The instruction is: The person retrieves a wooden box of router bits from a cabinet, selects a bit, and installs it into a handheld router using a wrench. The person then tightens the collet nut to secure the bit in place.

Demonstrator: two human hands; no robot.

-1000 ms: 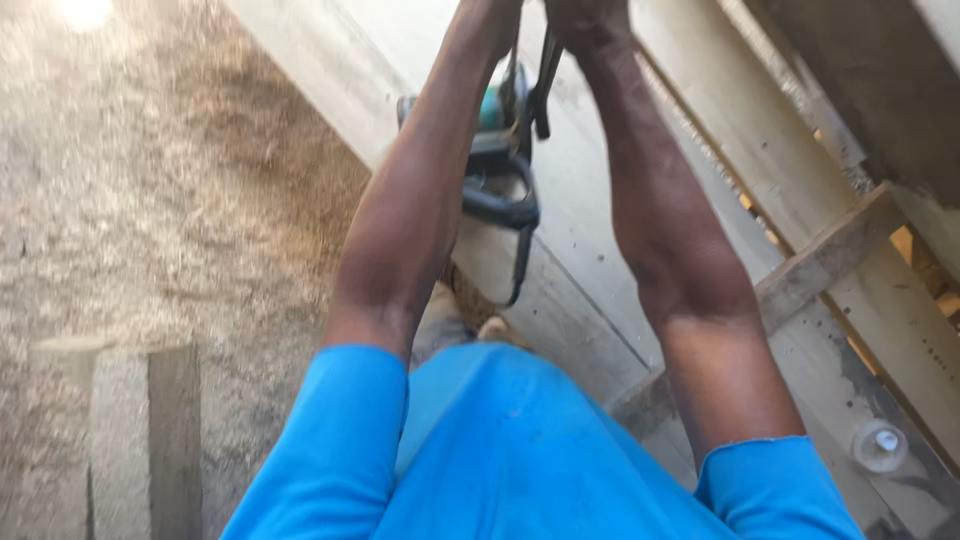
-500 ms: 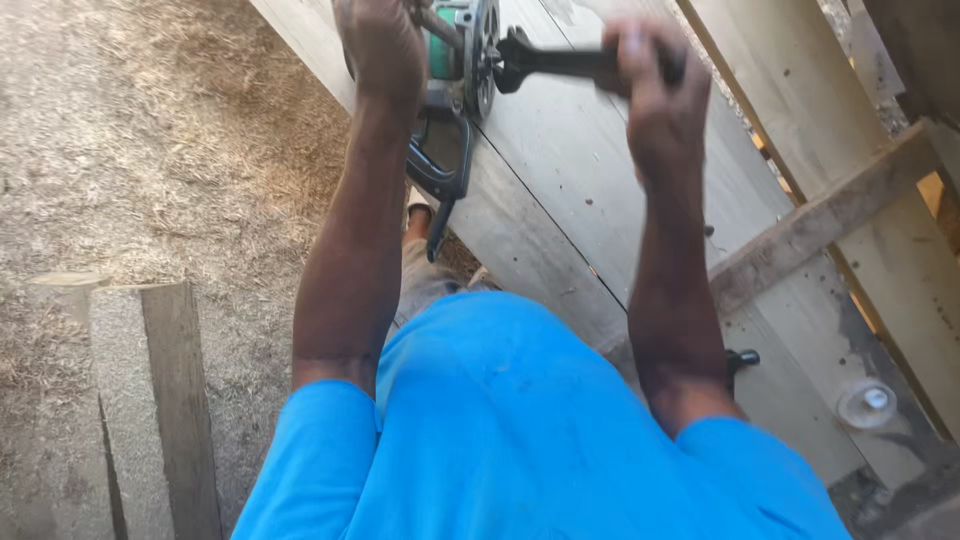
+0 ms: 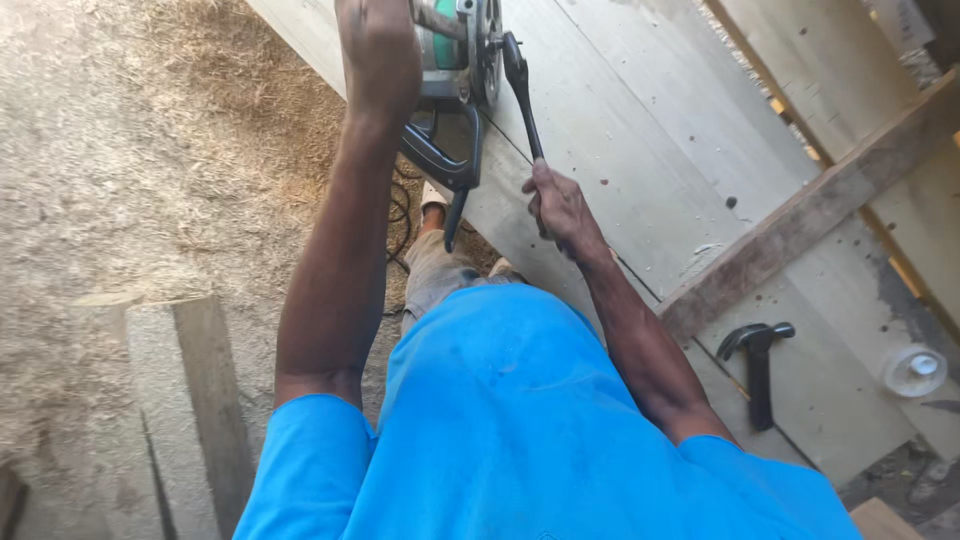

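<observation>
Clenched on the teal-and-black circular saw (image 3: 455, 70), my left hand (image 3: 378, 55) steadies it above the pale wooden board (image 3: 640, 130); my right hand (image 3: 560, 205) grips the black wrench (image 3: 522, 90) at the blade — I'd turn squarely, saw braced.

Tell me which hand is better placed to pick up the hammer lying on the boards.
Probably the right hand: the hammer lies on its side of the body, though it grips a black wrench. The left hand holds the circular saw.

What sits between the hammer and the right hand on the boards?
In the head view, a rough wooden batten crosses the boards diagonally between the hammer and right hand.
</observation>
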